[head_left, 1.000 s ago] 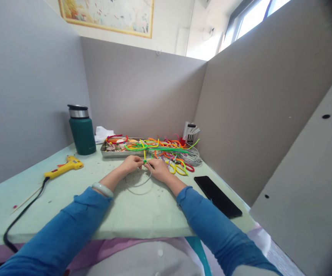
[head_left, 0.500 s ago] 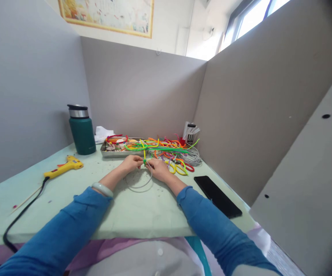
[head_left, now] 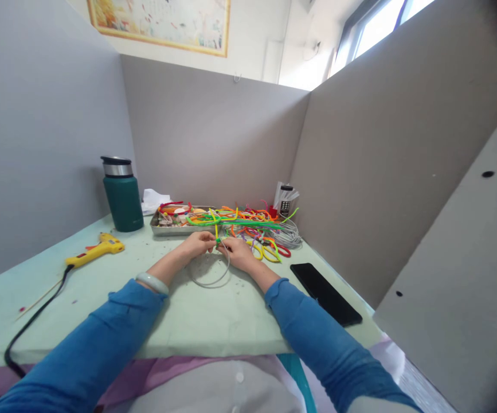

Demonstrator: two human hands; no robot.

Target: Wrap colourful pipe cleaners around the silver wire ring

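Observation:
My left hand (head_left: pixel 199 244) and my right hand (head_left: pixel 238 253) meet over the middle of the table, fingertips pinched close together. Between them is a small green pipe cleaner (head_left: pixel 218 241) coil, wound at the top of a grey wire loop (head_left: pixel 209 285). The loop hangs below my fingers, close to the tabletop. A yellow pipe cleaner (head_left: pixel 216 231) stands up from the green coil, its upper end overlapping the pile behind. My fingers partly hide the coil, so exactly what each fingertip presses cannot be made out.
Behind my hands are a metal tray (head_left: pixel 179 231) of small craft pieces and a pile of colourful pipe cleaners (head_left: pixel 252 219). A yellow glue gun (head_left: pixel 97 250) and a green bottle (head_left: pixel 123 201) stand left. A black phone (head_left: pixel 326 293) lies right; grey partitions (head_left: pixel 214 132) enclose the table.
The grey wire loop has shifted slightly to the right. Both hands stay pinched at the green coil, with only small finger movement.

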